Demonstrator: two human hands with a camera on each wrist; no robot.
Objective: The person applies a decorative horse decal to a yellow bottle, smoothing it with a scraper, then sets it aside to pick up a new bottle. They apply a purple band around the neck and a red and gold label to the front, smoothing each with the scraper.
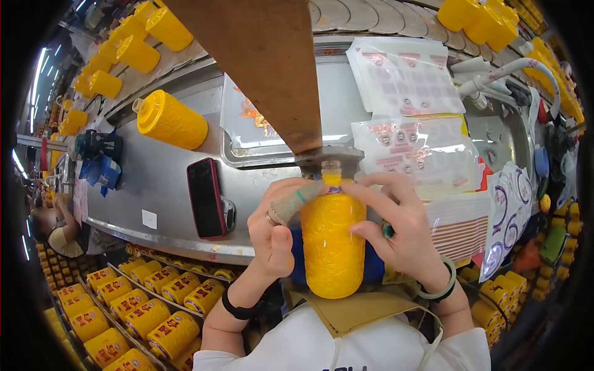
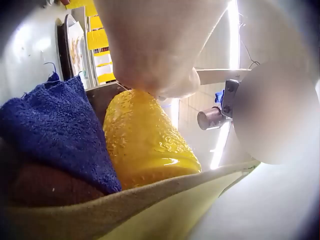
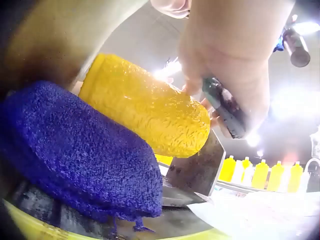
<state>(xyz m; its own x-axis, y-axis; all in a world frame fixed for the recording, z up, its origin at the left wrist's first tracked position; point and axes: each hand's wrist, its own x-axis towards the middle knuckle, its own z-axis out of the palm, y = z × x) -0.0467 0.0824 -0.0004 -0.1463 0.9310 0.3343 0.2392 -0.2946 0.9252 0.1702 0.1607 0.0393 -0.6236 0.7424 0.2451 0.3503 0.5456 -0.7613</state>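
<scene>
A yellow embossed bottle (image 1: 332,247) stands between both hands in front of the person's chest, its clear glass mouth pointing away. Round its neck shows a purple and white label (image 1: 334,187). My left hand (image 1: 272,226) is at the neck, a cloth-covered finger with a green band against the label and other fingers curled. My right hand (image 1: 399,216) has fingertips on the neck's other side and its thumb on the bottle's shoulder. A dark green item (image 3: 220,100) lies against the right hand's fingers. Under the bottle is a blue towel (image 3: 90,155), large in both wrist views.
A metal bench holds a phone (image 1: 207,198), another yellow bottle (image 1: 173,120) and printed label sheets (image 1: 411,145). A brown beam (image 1: 266,68) stands ahead of the bottle. Crated yellow bottles (image 1: 173,331) are at lower left; a conveyor (image 1: 365,17) runs behind. Another person (image 1: 65,232) is far left.
</scene>
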